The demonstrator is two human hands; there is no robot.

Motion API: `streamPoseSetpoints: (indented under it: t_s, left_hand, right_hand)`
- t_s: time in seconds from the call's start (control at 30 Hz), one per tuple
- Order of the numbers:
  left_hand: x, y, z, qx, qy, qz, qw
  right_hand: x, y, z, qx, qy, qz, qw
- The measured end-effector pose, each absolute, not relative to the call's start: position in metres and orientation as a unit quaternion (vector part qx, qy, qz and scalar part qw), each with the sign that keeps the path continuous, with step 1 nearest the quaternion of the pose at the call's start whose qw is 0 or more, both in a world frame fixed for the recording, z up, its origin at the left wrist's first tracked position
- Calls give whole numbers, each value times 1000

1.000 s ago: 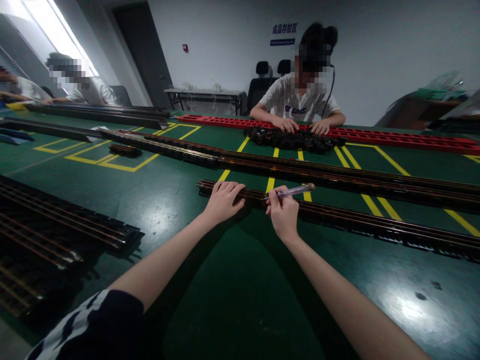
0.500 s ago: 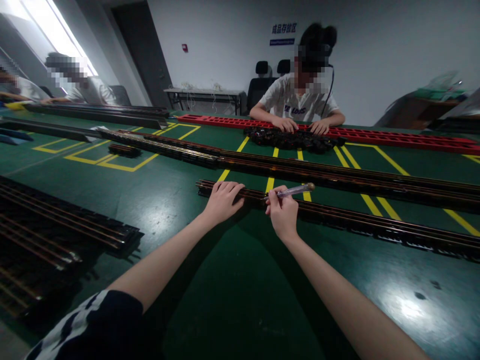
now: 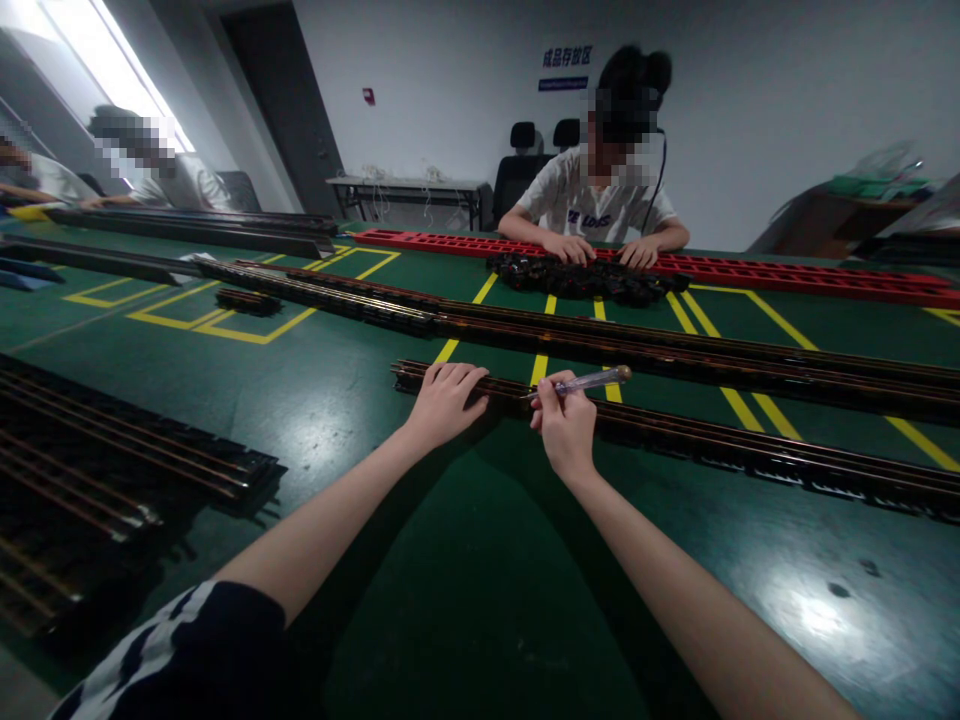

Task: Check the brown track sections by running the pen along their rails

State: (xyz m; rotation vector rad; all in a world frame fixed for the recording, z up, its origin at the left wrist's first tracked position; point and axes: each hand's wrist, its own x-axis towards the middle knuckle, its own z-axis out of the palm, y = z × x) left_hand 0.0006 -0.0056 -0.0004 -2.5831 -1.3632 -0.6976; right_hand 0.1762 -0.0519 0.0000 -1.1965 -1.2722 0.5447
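Note:
A long black strip with copper-coloured rails [image 3: 720, 436] lies across the green table in front of me. Near its left end my left hand [image 3: 444, 402] grips it, fingers over the top and thumb on the near side. To the right, my right hand [image 3: 568, 428] is closed round a small screwdriver [image 3: 596, 381] with a clear, purplish handle and a brownish end. Its thin tip points left and down at the strip, between my hands; whether it touches a part there is too small to tell.
Another long railed strip [image 3: 675, 352] runs behind mine. Several similar strips [image 3: 135, 440] lie at left, and a short piece [image 3: 247, 301] farther back. Across the table, a person's hands [image 3: 600, 250] rest on black parts [image 3: 585, 280] beside a red slotted rail [image 3: 810, 276].

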Motion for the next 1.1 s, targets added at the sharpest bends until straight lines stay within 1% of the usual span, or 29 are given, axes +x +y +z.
streamPoseSetpoints:
  t_s: [1.1]
  left_hand:
    - [4,-7,-2,-853,-463,-227,84]
  right_hand:
    - [176,-54,3,-522,-549,244,606]
